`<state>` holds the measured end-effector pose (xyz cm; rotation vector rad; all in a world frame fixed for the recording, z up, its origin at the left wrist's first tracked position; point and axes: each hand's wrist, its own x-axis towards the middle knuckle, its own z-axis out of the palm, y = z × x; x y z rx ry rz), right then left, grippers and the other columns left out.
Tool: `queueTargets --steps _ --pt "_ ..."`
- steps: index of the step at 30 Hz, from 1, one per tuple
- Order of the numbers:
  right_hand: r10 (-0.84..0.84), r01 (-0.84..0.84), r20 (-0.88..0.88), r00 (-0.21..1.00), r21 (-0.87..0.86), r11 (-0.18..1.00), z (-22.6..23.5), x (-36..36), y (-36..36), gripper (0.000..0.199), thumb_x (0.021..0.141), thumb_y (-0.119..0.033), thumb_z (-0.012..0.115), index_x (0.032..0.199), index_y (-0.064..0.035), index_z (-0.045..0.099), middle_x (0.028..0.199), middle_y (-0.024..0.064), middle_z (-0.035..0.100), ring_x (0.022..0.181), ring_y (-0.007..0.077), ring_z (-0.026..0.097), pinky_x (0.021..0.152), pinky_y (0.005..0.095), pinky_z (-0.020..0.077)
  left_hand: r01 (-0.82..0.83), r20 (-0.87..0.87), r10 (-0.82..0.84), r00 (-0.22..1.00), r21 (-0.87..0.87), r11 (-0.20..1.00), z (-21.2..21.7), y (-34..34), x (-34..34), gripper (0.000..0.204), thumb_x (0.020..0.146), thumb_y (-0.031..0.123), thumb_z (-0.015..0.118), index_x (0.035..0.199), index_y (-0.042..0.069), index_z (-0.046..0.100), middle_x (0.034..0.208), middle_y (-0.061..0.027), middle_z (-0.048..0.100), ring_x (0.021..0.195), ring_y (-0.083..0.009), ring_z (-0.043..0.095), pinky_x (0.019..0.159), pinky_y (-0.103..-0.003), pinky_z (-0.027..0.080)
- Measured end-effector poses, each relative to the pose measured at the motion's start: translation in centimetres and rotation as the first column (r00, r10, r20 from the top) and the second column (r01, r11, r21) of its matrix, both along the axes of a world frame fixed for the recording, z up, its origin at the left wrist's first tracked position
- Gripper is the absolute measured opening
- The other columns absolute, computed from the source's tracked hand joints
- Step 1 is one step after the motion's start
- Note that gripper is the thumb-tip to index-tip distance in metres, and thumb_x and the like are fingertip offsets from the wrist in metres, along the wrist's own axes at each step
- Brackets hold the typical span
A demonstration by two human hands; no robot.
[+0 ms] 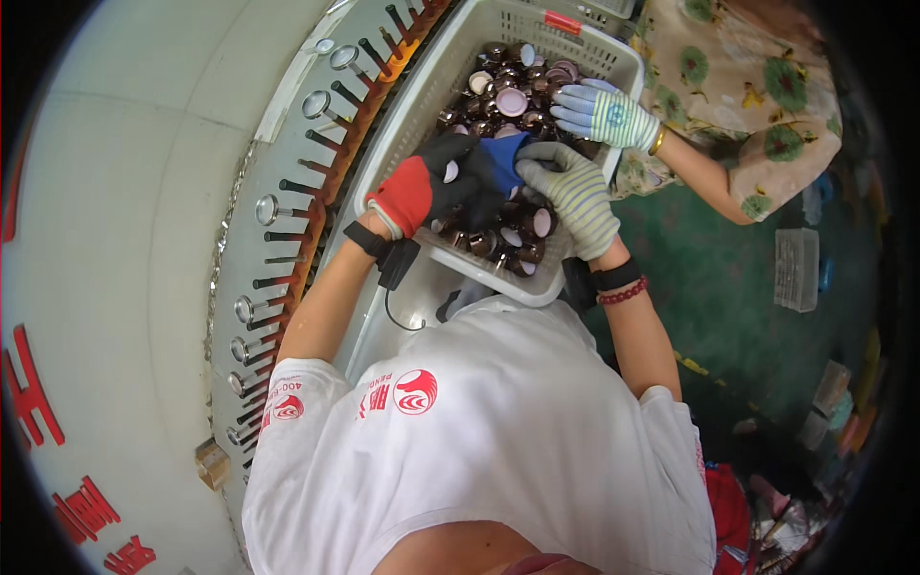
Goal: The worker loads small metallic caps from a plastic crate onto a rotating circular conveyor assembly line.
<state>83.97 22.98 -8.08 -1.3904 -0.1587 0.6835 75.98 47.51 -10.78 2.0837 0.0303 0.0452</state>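
Note:
My left hand, in a red and black glove, is closed at the left side of a piece of blue and dark cloth. A pale oval face of a small part shows by its fingers. My right hand, in a grey-striped glove, has its fingers bent against the blue edge of the cloth. What else the fingers hold is hidden. Both hands are over a grey plastic crate of glossy dark-brown, cup-like parts with pale pink or white round faces.
A co-worker's striped-gloved hand reaches into the crate from the right, beside a flowered garment. Along the left runs an orange rail with several upright dark pegs, some bearing shiny round parts. A clear plastic box is at far right.

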Motion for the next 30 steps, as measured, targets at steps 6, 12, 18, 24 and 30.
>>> queueTargets --steps 6,12,18,24,30 --pt "0.017 0.072 0.351 0.936 -0.239 0.968 -2.1 -0.3 0.0 0.027 0.092 -0.018 0.077 0.114 -0.0027 0.077 0.090 0.0098 0.077 0.076 0.0148 0.069 0.075 0.0315 0.0564 -0.217 -0.327 0.190 0.926 -0.048 0.975 5.7 -2.4 -1.3 0.061 0.102 0.059 0.063 0.116 0.002 0.078 0.084 -0.0031 0.070 0.073 -0.0086 0.062 0.064 -0.026 0.049" --pt "0.172 0.012 0.523 0.835 -0.330 0.944 -1.2 -1.6 1.4 0.027 0.094 -0.016 0.071 0.117 -0.0030 0.075 0.100 0.0176 0.077 0.090 0.0330 0.074 0.086 0.0397 0.0570 -0.144 -0.085 0.141 0.986 -0.026 0.989 1.7 -2.9 1.9 0.061 0.100 0.059 0.066 0.110 0.000 0.078 0.084 -0.0053 0.074 0.071 -0.0117 0.064 0.064 -0.029 0.052" --pt "0.426 0.242 0.847 0.318 -0.507 0.828 2.8 -4.7 -0.3 0.025 0.095 -0.014 0.070 0.118 -0.0069 0.076 0.112 0.0181 0.075 0.104 0.0374 0.071 0.094 0.0409 0.0553 -0.237 -0.287 0.253 0.924 0.090 0.967 5.2 -2.9 -1.4 0.057 0.102 0.055 0.063 0.104 0.000 0.077 0.077 -0.0075 0.074 0.067 -0.0139 0.070 0.062 -0.031 0.054" --pt "-0.031 0.050 0.766 0.642 -0.002 0.999 3.9 -7.4 2.8 0.022 0.102 -0.018 0.066 0.118 -0.0046 0.071 0.111 0.0171 0.074 0.104 0.0338 0.072 0.092 0.0396 0.0560 -0.062 0.275 -0.017 0.961 0.277 0.959 1.8 -2.0 -4.2 0.041 0.100 0.047 0.064 0.115 0.010 0.072 0.080 -0.0133 0.074 0.070 -0.0252 0.072 0.064 -0.037 0.057" --pt "0.330 0.045 0.802 0.499 -0.404 0.914 -0.2 -6.6 3.3 0.023 0.105 -0.024 0.059 0.111 -0.0046 0.068 0.097 0.0225 0.073 0.090 0.0435 0.071 0.080 0.0495 0.0563 -0.428 -0.284 0.357 0.890 -0.250 0.868 4.8 -3.3 -4.7 0.040 0.101 0.045 0.067 0.102 0.006 0.075 0.082 -0.0181 0.075 0.070 -0.0342 0.073 0.068 -0.040 0.056"
